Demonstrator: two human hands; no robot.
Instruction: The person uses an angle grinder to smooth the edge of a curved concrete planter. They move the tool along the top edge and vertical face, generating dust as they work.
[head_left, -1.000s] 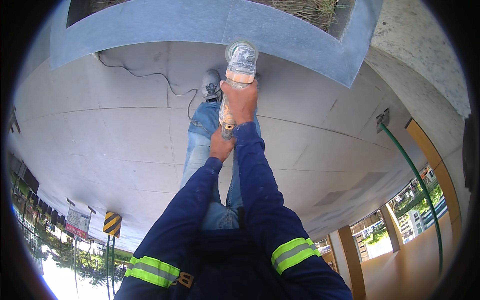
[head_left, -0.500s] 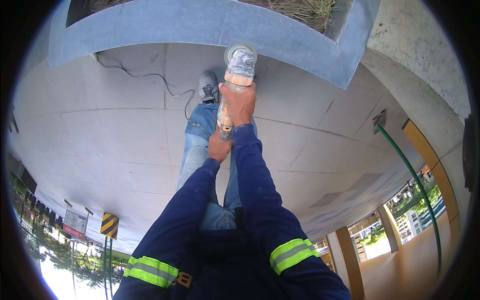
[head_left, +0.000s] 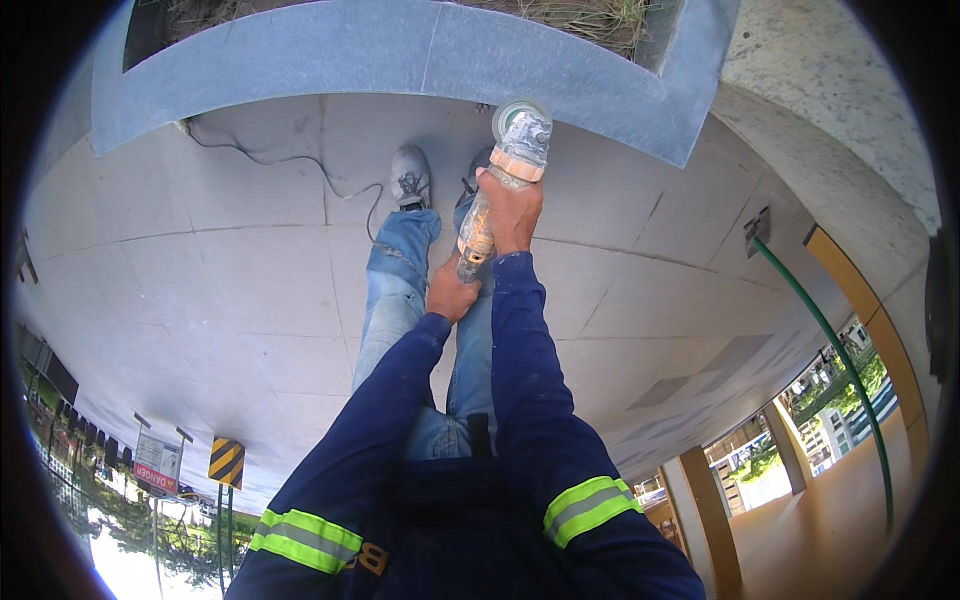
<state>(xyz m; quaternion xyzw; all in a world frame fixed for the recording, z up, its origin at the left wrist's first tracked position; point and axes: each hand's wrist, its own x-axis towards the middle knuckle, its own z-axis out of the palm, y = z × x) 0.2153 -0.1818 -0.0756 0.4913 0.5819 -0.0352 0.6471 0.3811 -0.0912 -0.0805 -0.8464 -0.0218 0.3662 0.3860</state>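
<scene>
An angle grinder, orange and dark under a coat of pale dust, is held in both hands. My right hand wraps round its body just behind the gear head. Farther back, my left hand grips the rear end near the cord. The round pale disc at the grinder's head lies over the front edge of the blue-grey stone ledge; whether it touches the stone I cannot tell. Part of the disc is hidden by the head.
A dark cord winds over the grey paving at the left. Dusty shoes stand just below the ledge. A green pole rises at the right beside a concrete wall. Striped and red-white signs stand at lower left.
Both hands have carried the grinder to the right along the ledge edge, and its head leans farther right. The right shoe now shows beside the grinder.
</scene>
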